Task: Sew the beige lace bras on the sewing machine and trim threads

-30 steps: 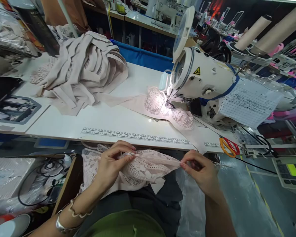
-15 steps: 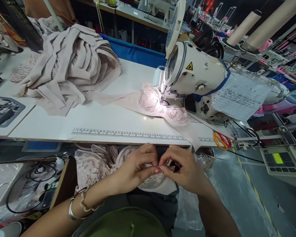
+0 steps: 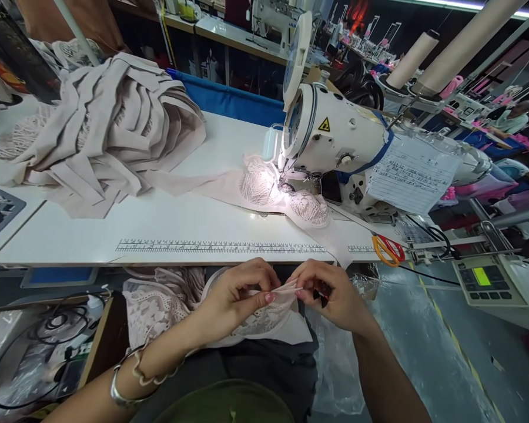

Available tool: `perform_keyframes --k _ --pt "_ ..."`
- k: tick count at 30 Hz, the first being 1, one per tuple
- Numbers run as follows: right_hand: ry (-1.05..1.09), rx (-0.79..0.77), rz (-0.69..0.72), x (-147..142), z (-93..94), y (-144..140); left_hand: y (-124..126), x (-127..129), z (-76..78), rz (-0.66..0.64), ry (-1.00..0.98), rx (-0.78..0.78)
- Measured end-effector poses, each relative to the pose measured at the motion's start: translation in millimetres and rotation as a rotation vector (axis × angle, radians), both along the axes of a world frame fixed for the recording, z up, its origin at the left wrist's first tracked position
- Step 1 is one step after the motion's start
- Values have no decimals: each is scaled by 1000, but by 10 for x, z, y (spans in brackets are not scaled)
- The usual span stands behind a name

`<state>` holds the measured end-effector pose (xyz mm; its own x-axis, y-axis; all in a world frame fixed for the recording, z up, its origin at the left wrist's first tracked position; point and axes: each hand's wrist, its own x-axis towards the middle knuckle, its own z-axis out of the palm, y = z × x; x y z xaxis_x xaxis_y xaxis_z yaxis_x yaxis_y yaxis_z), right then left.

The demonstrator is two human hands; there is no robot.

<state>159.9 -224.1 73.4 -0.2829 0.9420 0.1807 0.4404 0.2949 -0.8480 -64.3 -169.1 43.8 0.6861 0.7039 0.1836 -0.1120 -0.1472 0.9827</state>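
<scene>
Over my lap lies a pale pink lace bra (image 3: 271, 320), its upper edge raised between my hands. My left hand (image 3: 240, 296) pinches that edge between thumb and fingers. Close by on the right, my right hand (image 3: 335, 294) grips the same edge with thumb and fingertips. A small dark object (image 3: 321, 292) is tucked in my right palm; its kind is mostly hidden. Beyond my hands, another lace bra (image 3: 306, 208) lies under the needle of the sewing machine (image 3: 335, 126), lit by its lamp.
A large heap of beige bra pieces (image 3: 127, 123) covers the table's left side. Orange and red-handled scissors (image 3: 388, 249) hang at the front right edge. A printed ruler (image 3: 220, 247) runs along the front. More lace (image 3: 161, 299) hangs left of my lap, beside an open drawer (image 3: 97, 338).
My hands have moved slightly apart, and a stretch of the bra's edge now shows between them. The view has shifted a little; the bra at the machine looks unmoved.
</scene>
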Motion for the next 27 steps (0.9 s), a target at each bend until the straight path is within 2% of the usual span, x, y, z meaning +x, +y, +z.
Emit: perform_keyframes --k 11,17,20,23,27 --pt "100 -63 -144 -72 -8 -46 -79 14 -20 33 100 -15" --pt "111 -176 -214 -141 12 -103 -82 77 72 62 151 -119" --pt "80 -197 -175 -184 35 -122 -82 129 94 20 294 -31" --pt "35 -169 -170 -205 66 -129 -82 175 78 43 403 3" --pt "9 -40 -274 -142 64 -137 -62 195 55 59 369 -130"
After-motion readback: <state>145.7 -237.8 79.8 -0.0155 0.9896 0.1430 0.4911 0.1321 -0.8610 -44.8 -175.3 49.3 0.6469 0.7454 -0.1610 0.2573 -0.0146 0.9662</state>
